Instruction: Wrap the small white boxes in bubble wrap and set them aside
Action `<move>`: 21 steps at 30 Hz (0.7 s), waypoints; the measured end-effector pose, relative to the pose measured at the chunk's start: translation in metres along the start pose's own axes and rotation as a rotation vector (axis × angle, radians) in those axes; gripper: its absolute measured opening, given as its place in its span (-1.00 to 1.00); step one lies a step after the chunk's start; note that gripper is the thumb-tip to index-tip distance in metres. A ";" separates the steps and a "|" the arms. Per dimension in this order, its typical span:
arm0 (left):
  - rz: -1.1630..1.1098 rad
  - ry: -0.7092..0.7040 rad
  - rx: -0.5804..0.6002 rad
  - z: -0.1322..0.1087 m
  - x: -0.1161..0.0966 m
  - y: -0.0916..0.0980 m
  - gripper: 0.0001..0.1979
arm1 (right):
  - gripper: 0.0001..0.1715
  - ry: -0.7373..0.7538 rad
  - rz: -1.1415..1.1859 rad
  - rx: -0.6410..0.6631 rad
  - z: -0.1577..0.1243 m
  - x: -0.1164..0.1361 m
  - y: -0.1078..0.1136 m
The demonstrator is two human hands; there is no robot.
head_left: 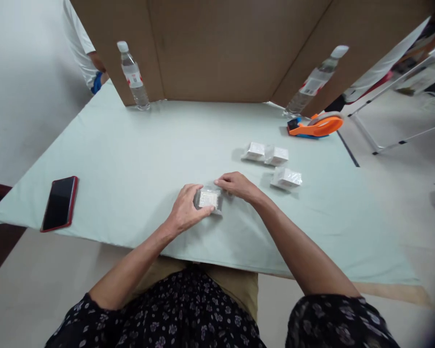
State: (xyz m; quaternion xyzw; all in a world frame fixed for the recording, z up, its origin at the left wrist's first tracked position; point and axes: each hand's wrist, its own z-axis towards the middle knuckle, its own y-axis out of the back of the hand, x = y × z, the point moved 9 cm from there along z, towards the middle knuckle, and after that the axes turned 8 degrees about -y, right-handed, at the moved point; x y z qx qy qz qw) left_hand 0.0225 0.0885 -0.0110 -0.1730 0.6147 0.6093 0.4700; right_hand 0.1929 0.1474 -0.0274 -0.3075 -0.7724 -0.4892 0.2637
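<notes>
A small box in clear plastic wrap (209,199) sits on the pale green tabletop near the front edge. My left hand (188,208) grips it from the left, thumb along the near side and fingers at the far side. At the box's upper right, my right hand (235,184) is closed, with thumb and fingertips pinched together by the edge of the wrap. What lies between those fingertips is too small to make out. To the right lie three more white wrapped boxes: one at the back (255,151), one beside it (277,155), and one nearer (287,179).
An orange tape dispenser (317,126) lies at the back right. Water bottles stand at the left (134,79) and right (313,87) against a brown cardboard screen (217,53). A phone (60,203) rests at the left edge. A person in white (81,46) is behind the screen.
</notes>
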 end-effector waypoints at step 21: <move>0.042 -0.236 -0.104 -0.013 -0.020 -0.002 -0.44 | -0.78 0.093 0.439 0.324 -0.004 0.042 -0.022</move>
